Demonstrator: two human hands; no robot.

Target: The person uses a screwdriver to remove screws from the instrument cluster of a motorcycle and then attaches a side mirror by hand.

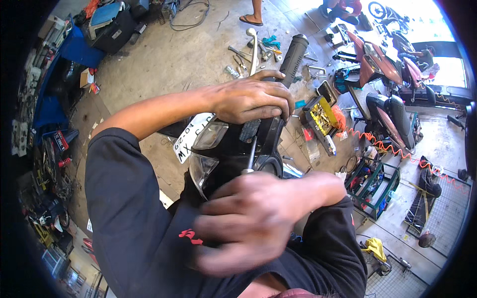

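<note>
My left hand (256,99) is closed over the handlebar of a motorbike, at the inner end of its black rubber grip (294,55). A pale lever (254,52) sticks out beyond that hand. In front of my chest, my right hand (243,218) is smeared by motion, its fingers curled about a screwdriver whose handle they hide. The screwdriver's thin metal shaft (253,153) runs up to a small black ribbed part (249,130) by the handlebar. Clear lamp lenses (202,171) and a white number plate (188,144) are on the bike's front, left of the shaft.
Hand tools (241,55) lie on the concrete floor beyond the bike. To the right are a yellow open toolbox (320,116), a coiled orange hose (382,147) and a green metal rack (376,191). Partly stripped motorbikes (375,62) and other people are farther off; parts crowd the left side.
</note>
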